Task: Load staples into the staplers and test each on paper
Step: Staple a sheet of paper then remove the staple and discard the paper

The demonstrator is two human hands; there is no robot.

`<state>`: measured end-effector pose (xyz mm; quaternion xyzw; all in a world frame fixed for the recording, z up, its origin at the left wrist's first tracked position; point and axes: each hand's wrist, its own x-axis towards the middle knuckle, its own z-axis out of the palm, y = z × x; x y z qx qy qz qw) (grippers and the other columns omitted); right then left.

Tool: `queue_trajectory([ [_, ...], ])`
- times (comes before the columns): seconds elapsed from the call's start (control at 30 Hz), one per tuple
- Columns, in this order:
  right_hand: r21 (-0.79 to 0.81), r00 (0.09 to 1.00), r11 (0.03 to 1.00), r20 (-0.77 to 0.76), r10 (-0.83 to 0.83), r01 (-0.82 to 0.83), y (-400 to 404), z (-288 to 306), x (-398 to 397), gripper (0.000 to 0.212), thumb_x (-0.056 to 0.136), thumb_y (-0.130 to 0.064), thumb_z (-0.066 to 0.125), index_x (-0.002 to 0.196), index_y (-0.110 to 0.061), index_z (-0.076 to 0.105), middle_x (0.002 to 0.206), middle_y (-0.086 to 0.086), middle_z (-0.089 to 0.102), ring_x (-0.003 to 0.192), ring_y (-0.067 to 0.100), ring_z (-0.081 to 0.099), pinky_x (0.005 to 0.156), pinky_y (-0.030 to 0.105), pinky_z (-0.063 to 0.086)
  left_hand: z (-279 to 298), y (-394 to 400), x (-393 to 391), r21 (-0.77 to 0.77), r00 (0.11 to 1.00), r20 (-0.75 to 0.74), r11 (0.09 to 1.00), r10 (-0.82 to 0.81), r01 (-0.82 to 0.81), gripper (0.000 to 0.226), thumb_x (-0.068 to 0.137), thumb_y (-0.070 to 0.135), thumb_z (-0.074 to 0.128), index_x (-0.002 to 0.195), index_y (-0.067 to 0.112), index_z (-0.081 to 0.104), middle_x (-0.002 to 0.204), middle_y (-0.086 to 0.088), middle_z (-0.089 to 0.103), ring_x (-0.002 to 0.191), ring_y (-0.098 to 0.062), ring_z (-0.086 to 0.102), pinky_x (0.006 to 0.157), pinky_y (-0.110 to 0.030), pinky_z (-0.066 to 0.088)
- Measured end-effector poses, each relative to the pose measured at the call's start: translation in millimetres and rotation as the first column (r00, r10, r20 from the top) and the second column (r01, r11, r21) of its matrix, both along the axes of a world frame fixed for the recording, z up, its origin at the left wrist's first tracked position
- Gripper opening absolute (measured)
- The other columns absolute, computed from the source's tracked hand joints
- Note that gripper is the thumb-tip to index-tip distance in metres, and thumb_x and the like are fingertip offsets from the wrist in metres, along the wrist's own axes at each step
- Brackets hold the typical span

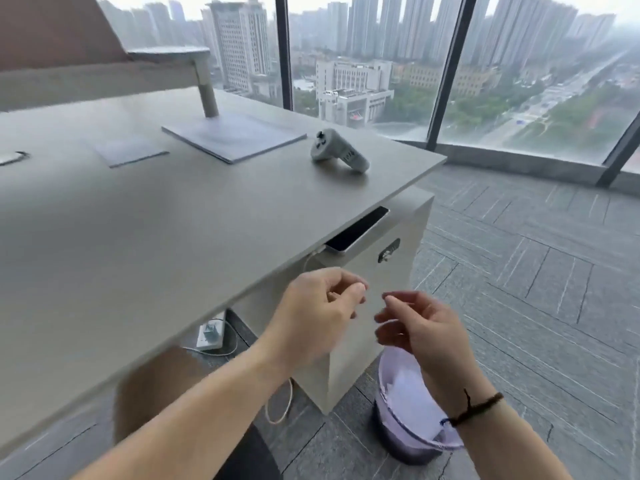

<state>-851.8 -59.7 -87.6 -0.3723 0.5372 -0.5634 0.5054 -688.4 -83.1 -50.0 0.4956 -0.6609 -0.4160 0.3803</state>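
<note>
No stapler or staples show in the head view. Both my hands hover past the desk's right edge, above a waste bin (398,441) lined with a lilac bag that holds white paper scraps. My left hand (318,313) has its fingers curled and the thumb pressed to the fingertips, with nothing visible between them. My right hand (426,337), a dark cord around its wrist, is a short gap to the right with its fingers loosely spread and nothing in it.
The grey desk (138,237) carries a monitor stand base (235,136) and a grey handheld device (341,152). A phone (356,230) lies on the white cabinet (398,282) under the desk edge. A power strip (211,334) and cables lie on the floor. Windows stand behind.
</note>
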Motion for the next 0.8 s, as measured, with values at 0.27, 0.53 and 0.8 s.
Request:
queue_trajectory([
  [0.27,-0.389,0.892,0.804,-0.246,0.379,-0.449,9,136,157,0.008,0.087,-0.009,0.066,0.091,-0.003,0.069,0.064,0.010,0.069,0.054,0.023,0.061,0.055,0.030,0.055,121,67,156,-0.273,0.945,-0.164,0.908,0.282,-0.318,0.012,0.094,0.021,0.062,0.092,0.022,0.074,0.081,0.002,0.077,0.068,-0.012,0.072,0.070,-0.037,0.062],
  [0.53,-0.349,0.677,0.589,-0.494,0.545,-0.729,3,166,308,0.010,0.085,-0.012,0.071,0.094,-0.015,0.068,0.081,0.007,0.069,0.058,0.020,0.065,0.051,0.031,0.051,139,109,313,-0.340,0.777,-0.094,0.713,0.623,-0.613,0.008,0.089,0.027,0.067,0.086,0.024,0.074,0.079,0.001,0.076,0.072,-0.017,0.072,0.070,-0.037,0.061],
  [0.8,-0.066,0.362,0.503,-0.774,0.519,-0.862,-37,126,431,0.054,0.064,-0.050,0.077,0.113,-0.041,0.056,0.111,-0.010,0.061,0.077,0.014,0.063,0.055,0.025,0.047,108,125,435,-0.276,0.525,0.604,0.775,0.600,-0.568,0.045,0.077,0.047,0.075,0.118,0.038,0.061,0.109,0.020,0.062,0.087,-0.006,0.061,0.073,-0.023,0.043],
])
